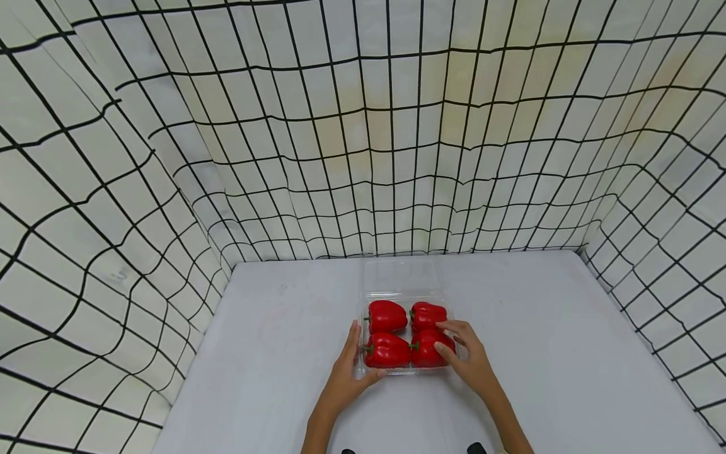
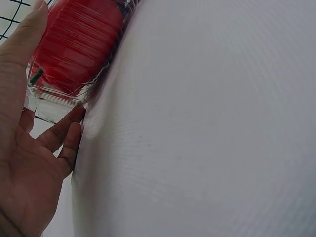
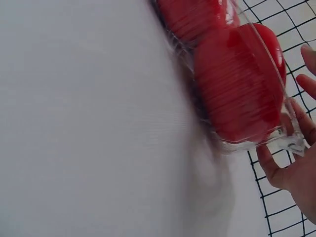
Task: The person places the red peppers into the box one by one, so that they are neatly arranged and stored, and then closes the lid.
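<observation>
Several red bell peppers with green stems, one of them the front-left bell pepper, sit in two rows in a clear plastic clamshell container. Its transparent lid lies folded back behind it. My left hand rests along the container's left side, fingers extended and thumb by the front wall; in the left wrist view its lower fingertips touch the corner. Over the front-right bell pepper my right hand is spread, thumb and forefinger apart. The right wrist view shows its other fingers against the container's outer corner.
A white table carries the container near its middle. Pale walls covered with black netting rise behind and on both sides. Two small dark objects show at the bottom edge of the head view.
</observation>
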`<state>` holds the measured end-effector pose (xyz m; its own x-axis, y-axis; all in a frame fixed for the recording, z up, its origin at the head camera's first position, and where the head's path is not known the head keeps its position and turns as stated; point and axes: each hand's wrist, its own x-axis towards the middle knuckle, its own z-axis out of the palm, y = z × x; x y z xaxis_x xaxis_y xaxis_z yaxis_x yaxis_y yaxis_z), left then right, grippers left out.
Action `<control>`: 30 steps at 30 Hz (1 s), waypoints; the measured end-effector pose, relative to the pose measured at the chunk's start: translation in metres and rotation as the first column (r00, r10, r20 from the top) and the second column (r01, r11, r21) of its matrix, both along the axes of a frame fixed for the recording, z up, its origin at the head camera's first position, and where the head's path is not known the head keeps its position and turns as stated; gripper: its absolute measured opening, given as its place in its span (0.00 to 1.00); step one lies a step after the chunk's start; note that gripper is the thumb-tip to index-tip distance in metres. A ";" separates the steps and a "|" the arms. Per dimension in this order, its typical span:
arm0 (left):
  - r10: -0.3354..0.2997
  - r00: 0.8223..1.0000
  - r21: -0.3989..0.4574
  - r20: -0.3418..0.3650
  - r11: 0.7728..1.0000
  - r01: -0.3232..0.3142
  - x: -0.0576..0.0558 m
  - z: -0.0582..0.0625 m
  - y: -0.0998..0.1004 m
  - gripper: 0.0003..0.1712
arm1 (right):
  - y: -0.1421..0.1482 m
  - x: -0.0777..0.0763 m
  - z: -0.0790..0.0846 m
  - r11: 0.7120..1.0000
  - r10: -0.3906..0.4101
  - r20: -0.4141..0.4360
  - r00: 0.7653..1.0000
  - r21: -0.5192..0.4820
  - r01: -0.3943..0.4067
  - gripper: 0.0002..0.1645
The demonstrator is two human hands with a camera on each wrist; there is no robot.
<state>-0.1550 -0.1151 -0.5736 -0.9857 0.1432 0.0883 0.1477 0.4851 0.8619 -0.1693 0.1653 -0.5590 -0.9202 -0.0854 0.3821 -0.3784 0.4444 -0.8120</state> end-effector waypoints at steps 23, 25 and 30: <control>-0.022 1.000 0.005 0.000 1.000 0.022 0.000 -0.002 -0.001 0.63 | 0.041 -0.102 0.044 0.919 -0.045 0.653 0.756 -0.269 0.288 0.31; -0.024 1.000 0.002 -0.007 1.000 0.024 0.000 -0.002 -0.002 0.62 | 0.040 -0.111 0.045 0.920 -0.031 0.674 0.738 -0.270 0.286 0.31; -0.026 1.000 -0.003 -0.002 1.000 0.026 -0.001 -0.002 -0.002 0.62 | 0.039 -0.131 0.046 0.955 -0.013 0.717 0.697 -0.197 0.220 0.31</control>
<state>-0.1558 -0.1171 -0.5755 -0.9815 0.1689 0.0901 0.1622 0.4835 0.8602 -0.3006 0.2043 -0.5132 -0.9210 0.0432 -0.3871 0.3879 0.1894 -0.9020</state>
